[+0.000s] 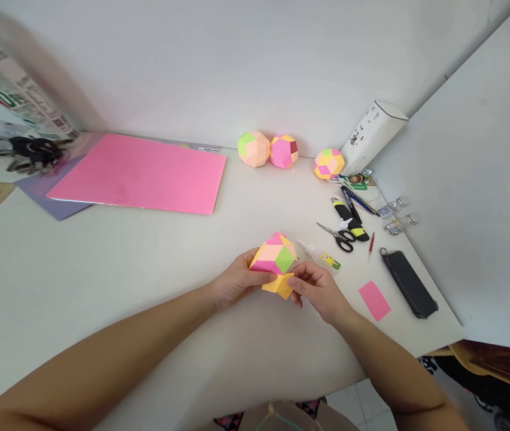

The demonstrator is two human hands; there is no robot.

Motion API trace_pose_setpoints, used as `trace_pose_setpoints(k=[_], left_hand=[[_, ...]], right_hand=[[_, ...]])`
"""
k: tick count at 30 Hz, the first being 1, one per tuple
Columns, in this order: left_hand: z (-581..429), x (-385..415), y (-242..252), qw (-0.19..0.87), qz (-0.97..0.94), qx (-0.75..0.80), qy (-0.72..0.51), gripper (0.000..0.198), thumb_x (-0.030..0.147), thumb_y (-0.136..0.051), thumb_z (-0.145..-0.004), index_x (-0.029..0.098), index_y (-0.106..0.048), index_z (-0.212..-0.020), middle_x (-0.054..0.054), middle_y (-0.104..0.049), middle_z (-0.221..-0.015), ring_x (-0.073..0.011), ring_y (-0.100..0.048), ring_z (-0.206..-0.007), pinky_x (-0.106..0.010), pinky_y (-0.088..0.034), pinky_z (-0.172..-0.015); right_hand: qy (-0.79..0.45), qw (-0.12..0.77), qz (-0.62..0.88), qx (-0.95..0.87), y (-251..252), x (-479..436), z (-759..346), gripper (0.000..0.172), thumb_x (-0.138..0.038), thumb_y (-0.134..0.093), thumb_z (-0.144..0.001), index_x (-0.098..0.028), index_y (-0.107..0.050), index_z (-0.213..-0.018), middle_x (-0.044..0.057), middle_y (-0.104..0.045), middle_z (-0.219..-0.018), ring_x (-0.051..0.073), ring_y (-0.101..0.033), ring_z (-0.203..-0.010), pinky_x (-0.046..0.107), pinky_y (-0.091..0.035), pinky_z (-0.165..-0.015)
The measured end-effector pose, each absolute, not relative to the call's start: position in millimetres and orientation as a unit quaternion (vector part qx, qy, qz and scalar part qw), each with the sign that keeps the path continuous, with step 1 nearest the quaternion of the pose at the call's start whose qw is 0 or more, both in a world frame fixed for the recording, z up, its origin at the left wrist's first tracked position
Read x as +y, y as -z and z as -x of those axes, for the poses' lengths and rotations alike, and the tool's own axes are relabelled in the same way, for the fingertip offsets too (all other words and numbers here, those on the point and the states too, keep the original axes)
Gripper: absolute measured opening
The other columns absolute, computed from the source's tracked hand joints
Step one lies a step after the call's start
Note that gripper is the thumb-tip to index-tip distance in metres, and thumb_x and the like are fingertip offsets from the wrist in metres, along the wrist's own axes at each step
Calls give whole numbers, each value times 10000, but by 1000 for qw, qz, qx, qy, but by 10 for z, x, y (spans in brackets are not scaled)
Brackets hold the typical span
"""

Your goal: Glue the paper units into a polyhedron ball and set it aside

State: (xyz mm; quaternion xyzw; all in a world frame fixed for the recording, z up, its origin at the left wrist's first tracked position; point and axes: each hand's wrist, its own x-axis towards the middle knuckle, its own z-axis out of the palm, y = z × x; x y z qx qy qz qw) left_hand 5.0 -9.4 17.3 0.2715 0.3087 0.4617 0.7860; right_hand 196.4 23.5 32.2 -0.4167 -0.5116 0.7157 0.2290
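A many-sided paper ball (276,256) in pink, orange, yellow and green rests between both hands above the white table (147,275). My left hand (237,280) cups its left side with fingers wrapped round it. My right hand (315,288) pinches an orange paper flap (281,285) at the ball's lower edge.
Three finished paper balls (255,148) (284,151) (329,163) stand by the back wall. A pink sheet (140,173) lies at the back left, with keys (30,152) beyond. To the right lie a glue bottle (320,254), scissors (339,235), a cutter (349,218), a pink slip (374,300) and a phone (408,282).
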Motion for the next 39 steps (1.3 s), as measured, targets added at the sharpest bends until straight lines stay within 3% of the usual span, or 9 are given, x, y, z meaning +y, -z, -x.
trace_pose_setpoints(k=[6, 20, 39], left_hand=[[-72, -98, -185, 788, -290, 287, -461, 405, 208, -714, -694, 171, -581, -1075, -110, -680, -982, -263, -660, -840, -441, -477, -800], [-78, -115, -192, 781, -294, 305, -460, 456, 183, -760, -630, 179, -588, -1053, -88, -682, -934, -249, -650, -826, -412, -474, -781], [-83, -119, -195, 774, -300, 326, -453, 451, 193, -748, -643, 174, -575, -1059, -82, -672, -952, -258, -652, -847, -428, -483, -795]], right_hand=[[-718, 215, 416, -515, -352, 237, -1946, 240, -350, -723, -716, -181, -620, -851, -9, -628, -653, 81, -508, -458, 231, -440, -433], [-726, 216, 397, -518, -299, 234, -1965, 152, -319, -726, -718, -178, -671, -735, 11, -617, -776, 80, -534, -509, 233, -433, -443], [-721, 205, 400, -527, -277, 244, -1966, 177, -321, -732, -713, -161, -659, -698, -7, -598, -674, 82, -531, -501, 228, -435, -450]])
